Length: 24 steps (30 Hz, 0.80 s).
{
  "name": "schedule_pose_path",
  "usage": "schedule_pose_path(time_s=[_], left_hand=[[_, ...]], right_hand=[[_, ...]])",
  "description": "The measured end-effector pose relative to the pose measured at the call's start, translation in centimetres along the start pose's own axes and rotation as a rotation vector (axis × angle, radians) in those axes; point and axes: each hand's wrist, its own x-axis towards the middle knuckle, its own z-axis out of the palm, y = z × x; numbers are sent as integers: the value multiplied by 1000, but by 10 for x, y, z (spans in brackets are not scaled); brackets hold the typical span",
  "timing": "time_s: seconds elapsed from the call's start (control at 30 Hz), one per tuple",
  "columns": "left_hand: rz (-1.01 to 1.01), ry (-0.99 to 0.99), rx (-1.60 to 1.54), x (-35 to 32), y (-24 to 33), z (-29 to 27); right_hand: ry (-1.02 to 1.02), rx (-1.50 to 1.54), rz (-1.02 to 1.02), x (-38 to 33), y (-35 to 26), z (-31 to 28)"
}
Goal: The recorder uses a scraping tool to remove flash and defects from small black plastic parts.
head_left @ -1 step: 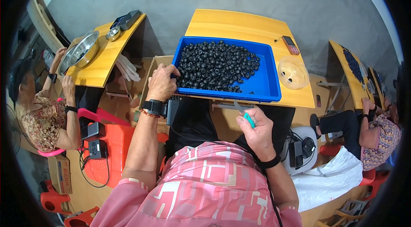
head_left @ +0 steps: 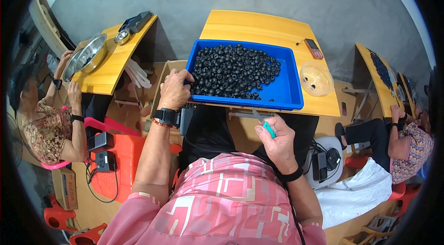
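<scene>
A blue tray (head_left: 290,69) holds many small black ring-shaped parts (head_left: 231,69), heaped toward its left and middle. My left hand (head_left: 175,89) is at the tray's near left corner, fingers curled and bunched by its rim. Whatever those fingers hold, if anything, is hidden. Lower and to the right, in front of the tray, my right hand (head_left: 279,141) is closed round a small knife (head_left: 268,129) with a teal handle. Its narrow blade points up and left, just short of the tray's near edge, touching no part.
The tray overhangs the near edge of a yellow table (head_left: 259,23). To its right are a clear plastic bowl (head_left: 316,78) and a phone (head_left: 314,49). An open cardboard box (head_left: 162,71) stands below my left hand. People sit at tables on both sides.
</scene>
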Motion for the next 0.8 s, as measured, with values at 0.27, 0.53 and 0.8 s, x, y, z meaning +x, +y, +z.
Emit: schedule_pose_path(time_s=[0.27,0.53,0.8], left_hand=[[201,353,-415,-15,4,-6],[78,-196,-1559,-54,69,-13],[-69,-686,-2005,-87,105,25]], right_hand=[[12,-19,-13,1,2,1],[-38,98,57,-2,-4,-5],[-40,146,25,-2,-14,-9]])
